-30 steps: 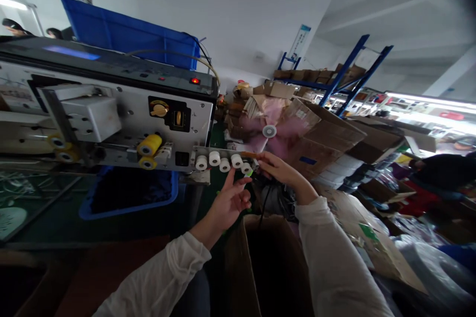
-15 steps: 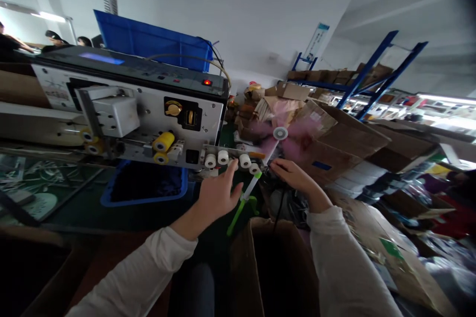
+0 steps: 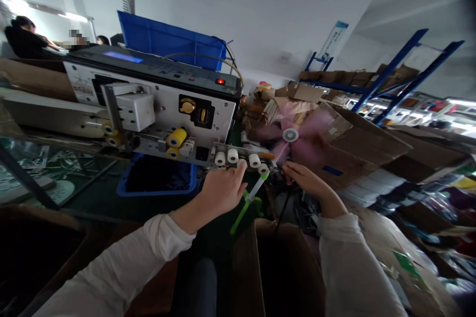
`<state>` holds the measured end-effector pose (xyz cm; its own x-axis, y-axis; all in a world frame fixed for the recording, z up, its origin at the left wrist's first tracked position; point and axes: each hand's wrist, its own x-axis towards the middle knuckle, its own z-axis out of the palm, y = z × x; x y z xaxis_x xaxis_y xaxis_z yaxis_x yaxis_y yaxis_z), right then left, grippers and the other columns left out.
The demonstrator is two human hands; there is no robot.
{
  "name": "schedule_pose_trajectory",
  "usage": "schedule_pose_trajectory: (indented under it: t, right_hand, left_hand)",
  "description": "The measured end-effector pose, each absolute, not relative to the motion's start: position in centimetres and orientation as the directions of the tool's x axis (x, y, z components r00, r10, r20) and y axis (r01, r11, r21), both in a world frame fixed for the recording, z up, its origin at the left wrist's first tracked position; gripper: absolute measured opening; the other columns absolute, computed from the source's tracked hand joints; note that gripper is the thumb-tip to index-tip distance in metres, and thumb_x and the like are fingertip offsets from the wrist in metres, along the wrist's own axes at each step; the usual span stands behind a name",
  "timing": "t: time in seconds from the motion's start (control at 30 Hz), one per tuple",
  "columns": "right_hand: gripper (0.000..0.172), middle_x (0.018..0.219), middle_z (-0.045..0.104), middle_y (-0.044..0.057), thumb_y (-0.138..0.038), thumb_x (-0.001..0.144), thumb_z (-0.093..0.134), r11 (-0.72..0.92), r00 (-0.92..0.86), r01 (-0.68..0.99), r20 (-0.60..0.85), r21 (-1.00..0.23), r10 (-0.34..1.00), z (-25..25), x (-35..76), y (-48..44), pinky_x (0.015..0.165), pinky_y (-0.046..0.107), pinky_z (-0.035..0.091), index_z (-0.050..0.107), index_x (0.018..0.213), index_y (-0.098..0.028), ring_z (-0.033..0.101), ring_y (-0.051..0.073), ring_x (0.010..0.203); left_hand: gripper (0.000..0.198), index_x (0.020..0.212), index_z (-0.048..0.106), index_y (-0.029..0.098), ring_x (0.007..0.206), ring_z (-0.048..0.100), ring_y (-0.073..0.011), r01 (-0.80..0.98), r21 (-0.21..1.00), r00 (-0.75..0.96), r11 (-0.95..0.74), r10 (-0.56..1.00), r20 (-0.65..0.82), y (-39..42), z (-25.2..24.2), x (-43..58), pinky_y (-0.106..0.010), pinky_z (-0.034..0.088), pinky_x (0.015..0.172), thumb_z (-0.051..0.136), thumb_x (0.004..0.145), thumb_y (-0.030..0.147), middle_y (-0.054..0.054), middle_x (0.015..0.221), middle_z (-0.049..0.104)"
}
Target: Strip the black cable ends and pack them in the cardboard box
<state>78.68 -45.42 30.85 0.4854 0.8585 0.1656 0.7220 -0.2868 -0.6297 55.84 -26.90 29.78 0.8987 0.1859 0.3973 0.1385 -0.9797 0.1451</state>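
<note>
My left hand [image 3: 224, 186] is at the front of the wire-cutting machine [image 3: 223, 114]. Its index finger points up against the row of white rollers [image 3: 254, 160], the thumb stands apart, and nothing shows in its grasp. To the right of the rollers, my right hand [image 3: 303, 177] is pinched closed at the machine's inlet end. A thin black cable [image 3: 284, 205] runs down from those fingers towards an open cardboard box; the fingertips partly hide the grip. Yellow rollers [image 3: 176, 137] sit on the machine left of the white ones.
A pink fan [image 3: 290, 134] spins just beyond my right hand. Beneath the machine is a blue bin [image 3: 158, 192] with dark contents. The open cardboard box [image 3: 259, 267] stands below my hands. Stacked cartons [image 3: 372, 133] fill the right. Co-workers [image 3: 28, 39] sit at far left.
The view has swung a little left, so everything appears farther right. My left index finger stays at the rollers, with the hand slightly lower against them. My right hand remains pinched at the inlet.
</note>
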Motion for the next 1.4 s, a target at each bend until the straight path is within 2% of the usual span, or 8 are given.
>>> schedule_pose_trajectory:
  t: [0.1, 0.2, 0.4, 0.6, 0.87, 1.07, 1.23, 1.4]
  right_hand:
    - [0.041, 0.055, 0.041, -0.005, -0.056, 0.088, 0.039, -0.257, 0.474, 0.719, 0.184, -0.646, 0.861, 30.8, 78.0, -44.4, 0.051, 0.025, 0.034, 0.043, 0.069, -0.021, 0.038, 0.011, 0.052]
    - [0.041, 0.056, 0.040, -0.005, -0.058, 0.086, 0.043, -0.232, 0.488, 0.688, 0.203, -0.687, 0.849, 30.7, 77.5, -43.8, 0.047, 0.023, 0.031, 0.044, 0.069, -0.020, 0.035, 0.010, 0.050]
    - [0.046, 0.068, 0.057, 0.002, -0.060, 0.087, 0.036, -0.262, 0.500, 0.612, 0.108, -0.746, 0.859, 30.2, 77.9, -44.9, 0.058, 0.028, 0.041, 0.055, 0.073, -0.020, 0.050, 0.014, 0.059]
    - [0.043, 0.063, 0.054, 0.000, -0.059, 0.084, 0.044, -0.315, 0.537, 0.662, 0.136, -0.680, 0.833, 29.7, 78.6, -45.9, 0.062, 0.029, 0.040, 0.054, 0.072, -0.019, 0.049, 0.016, 0.063]
    - [0.039, 0.058, 0.040, -0.005, -0.058, 0.084, 0.046, -0.228, 0.538, 0.652, 0.229, -0.723, 0.811, 30.1, 77.1, -43.8, 0.049, 0.024, 0.031, 0.048, 0.074, -0.020, 0.036, 0.011, 0.052]
    - [0.037, 0.058, 0.041, -0.005, -0.055, 0.084, 0.048, -0.240, 0.545, 0.681, 0.260, -0.691, 0.797, 30.8, 77.1, -43.7, 0.049, 0.024, 0.030, 0.054, 0.082, -0.019, 0.037, 0.011, 0.052]
    - [0.042, 0.069, 0.057, 0.000, -0.060, 0.084, 0.046, -0.252, 0.560, 0.585, 0.159, -0.771, 0.813, 30.8, 77.1, -44.9, 0.063, 0.028, 0.042, 0.058, 0.083, -0.019, 0.051, 0.015, 0.063]
    - [0.042, 0.065, 0.056, 0.001, -0.061, 0.080, 0.050, -0.297, 0.564, 0.568, 0.100, -0.768, 0.819, 29.8, 77.7, -45.5, 0.063, 0.029, 0.042, 0.056, 0.075, -0.019, 0.051, 0.016, 0.065]
  left_hand:
    - [0.052, 0.134, 0.039, 0.014, 0.069, 0.063, -0.0260, 0.186, 0.204, 0.884, -0.961, 0.254, 0.393, -26.2, 27.9, 55.3, -0.032, 0.042, 0.060, 0.037, 0.089, 0.041, -0.012, 0.083, 0.067]
    - [0.064, 0.142, 0.027, 0.012, 0.069, 0.063, -0.0247, 0.225, 0.263, 0.884, -0.938, 0.310, 0.349, -25.7, 26.9, 55.5, -0.032, 0.043, 0.064, 0.042, 0.087, 0.043, -0.011, 0.080, 0.067]
    - [0.075, 0.145, 0.016, 0.009, 0.080, 0.064, -0.0267, 0.201, 0.320, 0.874, -0.926, 0.317, 0.368, -26.0, 26.5, 55.9, -0.033, 0.044, 0.069, 0.046, 0.085, 0.042, -0.016, 0.093, 0.066]
    - [0.078, 0.145, 0.011, 0.005, 0.076, 0.064, -0.0299, 0.210, 0.305, 0.883, -0.929, 0.314, 0.348, -26.4, 26.4, 56.1, -0.035, 0.043, 0.063, 0.044, 0.086, 0.042, -0.017, 0.089, 0.067]
    - [0.058, 0.144, 0.026, 0.017, 0.072, 0.063, -0.0234, 0.141, 0.303, 0.843, -0.942, 0.275, 0.463, -24.9, 27.8, 54.0, -0.032, 0.043, 0.065, 0.035, 0.091, 0.041, -0.011, 0.087, 0.067]
    - [0.064, 0.145, 0.022, 0.010, 0.057, 0.061, -0.0231, 0.284, 0.150, 0.862, -0.947, 0.321, 0.392, -23.6, 30.2, 53.4, -0.031, 0.042, 0.058, 0.037, 0.090, 0.039, -0.009, 0.065, 0.063]
    - [0.061, 0.142, 0.027, 0.008, 0.064, 0.064, -0.0255, 0.351, 0.036, 0.855, -0.936, 0.336, 0.395, -23.6, 30.9, 53.6, -0.031, 0.044, 0.057, 0.040, 0.088, 0.033, -0.009, 0.067, 0.064]
    - [0.059, 0.140, 0.030, 0.007, 0.060, 0.063, -0.0245, 0.336, 0.002, 0.862, -0.942, 0.308, 0.403, -23.5, 30.9, 53.4, -0.031, 0.043, 0.054, 0.042, 0.088, 0.033, -0.009, 0.065, 0.064]
